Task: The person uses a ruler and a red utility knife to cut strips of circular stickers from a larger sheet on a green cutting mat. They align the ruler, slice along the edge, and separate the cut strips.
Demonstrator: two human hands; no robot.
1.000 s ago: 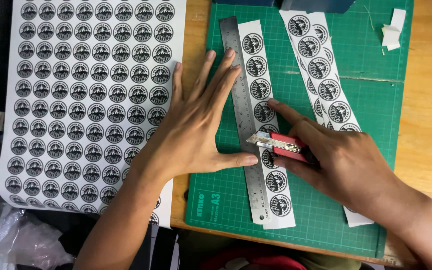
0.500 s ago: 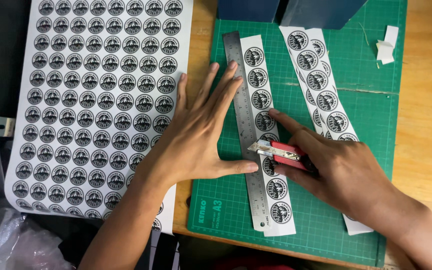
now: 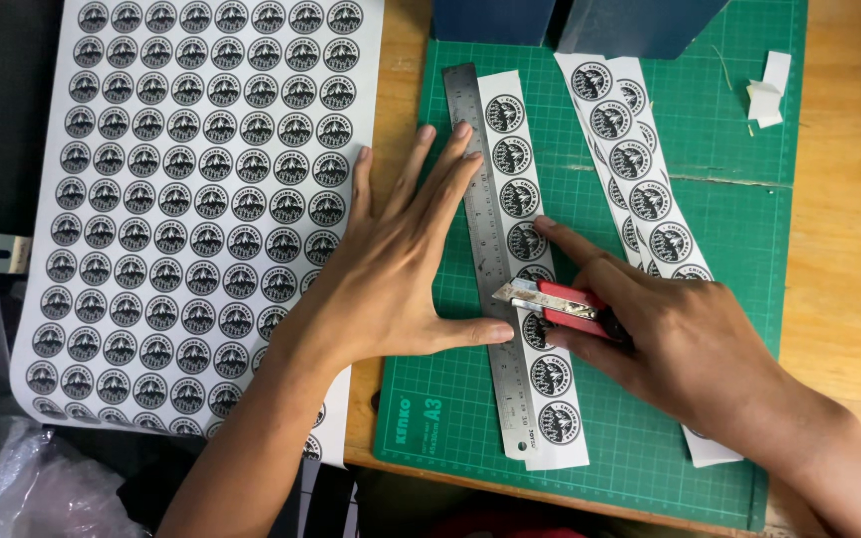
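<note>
cutter (image 3: 558,303) lower on green mat (image 3: 749,249)

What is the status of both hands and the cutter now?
Left hand flat on steel ruler. Right hand grips red cutter on sticker strip. Nothing blocking.

My one head camera looks almost straight down, close over the tabletop (image 3: 849,249), my forearms entering from the near edge.

place: craft workshop bench | cues: green cutting mat (image 3: 710,229), steel ruler (image 3: 485,249), printed sticker sheet (image 3: 191,199), wooden tabletop (image 3: 849,249)
</note>
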